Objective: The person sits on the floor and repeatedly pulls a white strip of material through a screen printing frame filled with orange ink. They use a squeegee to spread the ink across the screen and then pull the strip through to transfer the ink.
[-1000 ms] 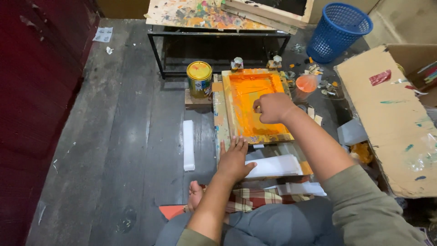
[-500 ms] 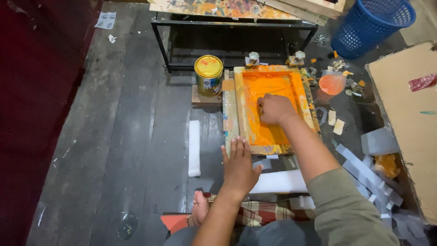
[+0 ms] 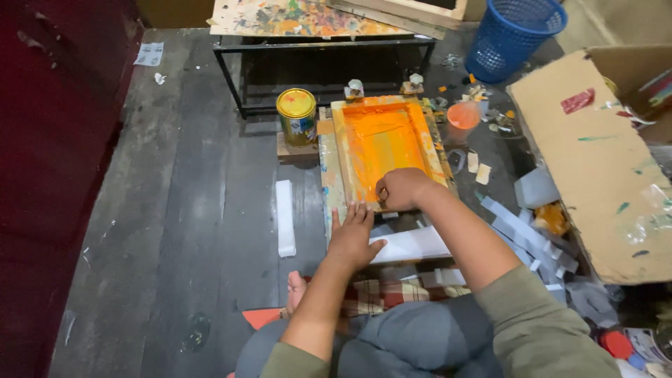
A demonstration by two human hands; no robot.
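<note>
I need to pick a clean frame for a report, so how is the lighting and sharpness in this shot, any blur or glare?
Head view: even, dim indoor light with soft shadows; the orange frame and paint can are sharp; the right hand and left hand show little blur; no strong glare; the dark red wall at left is underexposed; edges bend slightly.

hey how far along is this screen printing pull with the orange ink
Done: orange ink already coats most of the mesh in the wooden screen frame. In hand: the right hand is fisted at the frame's near end, apparently on a tool I cannot make out, while the left hand presses flat by the near edge. Left: the frame lies flat, not yet lifted.
</note>
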